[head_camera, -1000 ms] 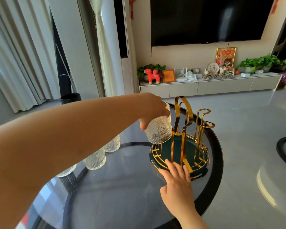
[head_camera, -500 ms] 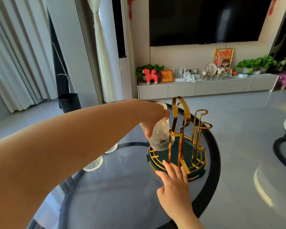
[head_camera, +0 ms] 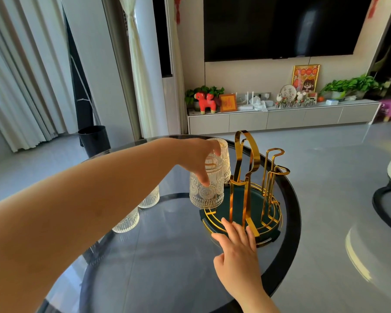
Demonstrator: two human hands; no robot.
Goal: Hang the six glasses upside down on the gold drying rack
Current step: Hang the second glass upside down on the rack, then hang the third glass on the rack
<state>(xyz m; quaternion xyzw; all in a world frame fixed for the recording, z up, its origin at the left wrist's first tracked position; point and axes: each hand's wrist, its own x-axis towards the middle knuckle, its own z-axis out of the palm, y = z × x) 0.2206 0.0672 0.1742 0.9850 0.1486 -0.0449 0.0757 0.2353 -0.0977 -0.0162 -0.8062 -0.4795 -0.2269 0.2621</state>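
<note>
- Head view, left hand (head_camera: 199,162): my fingers and thumb are curled over the base of an embossed glass (head_camera: 207,190), held mouth-down over a prong at the near-left edge of the gold drying rack (head_camera: 244,197).
- Second glass (head_camera: 222,159): inverted on the rack just behind my left hand, touching the held one as far as I can tell.
- Right hand (head_camera: 235,249): flat and spread, nothing in it, fingertips (head_camera: 227,224) resting on the rack's green base at its near rim.
- Upright glasses (head_camera: 127,219): two stand on the round glass table (head_camera: 158,267), under my left forearm, well apart from the rack.
</note>
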